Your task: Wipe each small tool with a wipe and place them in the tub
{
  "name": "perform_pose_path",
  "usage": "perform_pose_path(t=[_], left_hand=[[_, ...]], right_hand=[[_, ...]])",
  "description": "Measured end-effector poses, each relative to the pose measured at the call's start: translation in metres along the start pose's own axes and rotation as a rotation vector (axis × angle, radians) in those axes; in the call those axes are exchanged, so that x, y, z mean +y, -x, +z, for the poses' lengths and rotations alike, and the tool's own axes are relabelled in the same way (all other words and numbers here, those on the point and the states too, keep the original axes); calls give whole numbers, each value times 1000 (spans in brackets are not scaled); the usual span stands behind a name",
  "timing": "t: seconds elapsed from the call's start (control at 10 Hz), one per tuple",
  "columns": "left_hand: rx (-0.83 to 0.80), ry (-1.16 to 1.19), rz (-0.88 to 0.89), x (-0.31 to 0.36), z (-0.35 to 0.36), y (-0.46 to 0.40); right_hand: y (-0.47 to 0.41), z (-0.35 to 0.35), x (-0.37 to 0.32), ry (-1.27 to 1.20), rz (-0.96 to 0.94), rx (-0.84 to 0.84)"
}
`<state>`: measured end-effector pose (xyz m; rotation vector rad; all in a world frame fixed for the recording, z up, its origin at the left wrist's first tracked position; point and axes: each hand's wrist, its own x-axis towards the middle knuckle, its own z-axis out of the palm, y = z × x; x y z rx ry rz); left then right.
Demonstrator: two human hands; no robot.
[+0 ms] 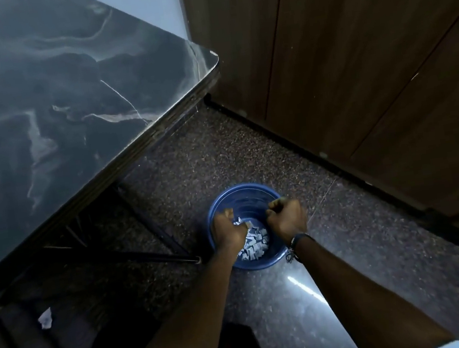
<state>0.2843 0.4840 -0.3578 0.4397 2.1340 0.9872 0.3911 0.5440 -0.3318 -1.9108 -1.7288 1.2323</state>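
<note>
Both the left hand [227,226] and right hand [286,216] were curled over the blue tub [242,194] on the floor, their hold unclear, beside the worktop [67,107] edge

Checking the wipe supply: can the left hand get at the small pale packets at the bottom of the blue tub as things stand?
Probably yes. The left hand is already inside the open blue tub, right beside the pale packets. No lid covers them, and the right hand sits at the opposite rim, out of the way.
</note>
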Motion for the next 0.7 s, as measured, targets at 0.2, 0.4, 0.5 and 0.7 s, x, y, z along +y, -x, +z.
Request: perform_pose_path(t=[0.2,0.4,0.5,0.7], left_hand=[[44,52,-32,-3,-7,1],[90,108,-2,4,-16,10],[127,122,5,7,-20,17],[141,180,48,22,-34,38]], right_hand=[[8,0,6,13,-2,9],[16,0,4,3,-25,6],[25,-2,-1,-12,-70,20],[47,-15,-20,-67,-122,36]])
